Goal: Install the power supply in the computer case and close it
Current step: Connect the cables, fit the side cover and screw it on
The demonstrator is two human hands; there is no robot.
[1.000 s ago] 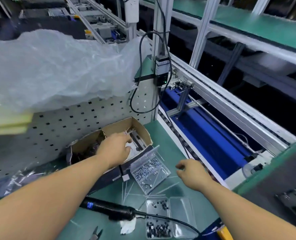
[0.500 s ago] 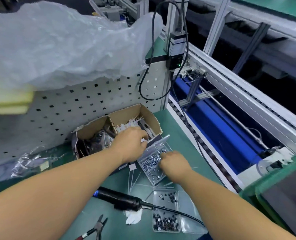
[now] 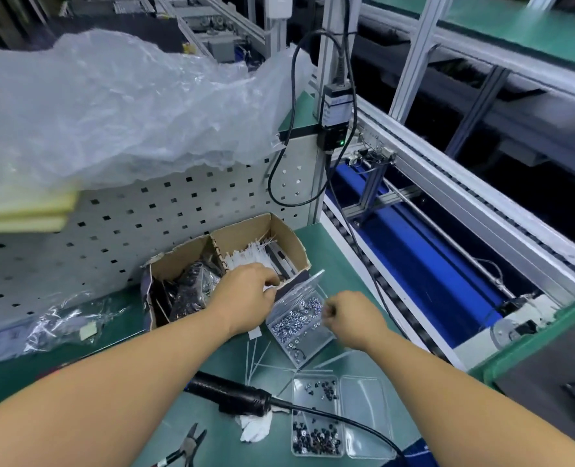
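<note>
Between both hands (image 3: pixel 245 298) (image 3: pixel 350 320), silver screw tray (image 3: pixel 296 323) — touching neither clearly

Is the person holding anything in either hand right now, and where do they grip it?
It cannot be told for sure. The left hand reaches into the cardboard box among white ties; the right hand is curled beside the screw tray, its fingertips blurred.

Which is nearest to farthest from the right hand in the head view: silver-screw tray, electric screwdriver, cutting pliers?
From the right hand:
1. Silver-screw tray: just left of the hand, under its fingertips.
2. Electric screwdriver: lower left on the green mat, lying flat.
3. Cutting pliers: farthest, at the bottom edge, below the screwdriver.
</note>
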